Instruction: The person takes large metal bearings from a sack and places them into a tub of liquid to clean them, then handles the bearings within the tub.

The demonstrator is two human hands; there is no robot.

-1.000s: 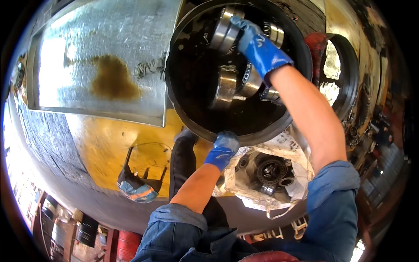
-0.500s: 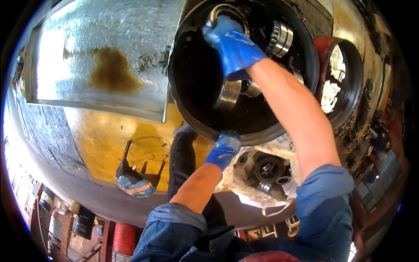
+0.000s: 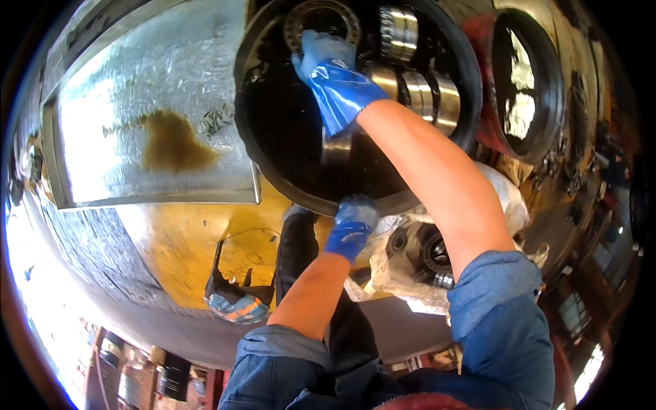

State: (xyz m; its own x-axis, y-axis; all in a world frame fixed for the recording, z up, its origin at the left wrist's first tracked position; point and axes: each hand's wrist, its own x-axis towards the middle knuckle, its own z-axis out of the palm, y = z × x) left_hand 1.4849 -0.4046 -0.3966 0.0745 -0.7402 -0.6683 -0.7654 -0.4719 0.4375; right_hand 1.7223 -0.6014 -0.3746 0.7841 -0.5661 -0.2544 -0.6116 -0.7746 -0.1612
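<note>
Two hands in blue rubber gloves work at one round black basin (image 3: 273, 150), the landmark here. The right hand (image 3: 335, 75) reaches deep into the basin, fingers curled over the edge of a toothed bearing ring (image 3: 321, 20) at the basin's far rim, gripping it. The left hand (image 3: 350, 225) clamps the basin's near rim, fingers folded over the lip. Inside the basin, right of the ring, lie about four polished steel bearing races (image 3: 417, 75), cylindrical and shiny; a fifth (image 3: 336, 143) shows just under the right wrist. Left of the basin sits one rectangular galvanised metal tray (image 3: 157, 102), dull silver with a brown oily stain. Below the basin, a dark gear hub (image 3: 424, 253) rests on crumpled white plastic. Right of the basin stands a second black ring-shaped rim (image 3: 529, 82).
</note>
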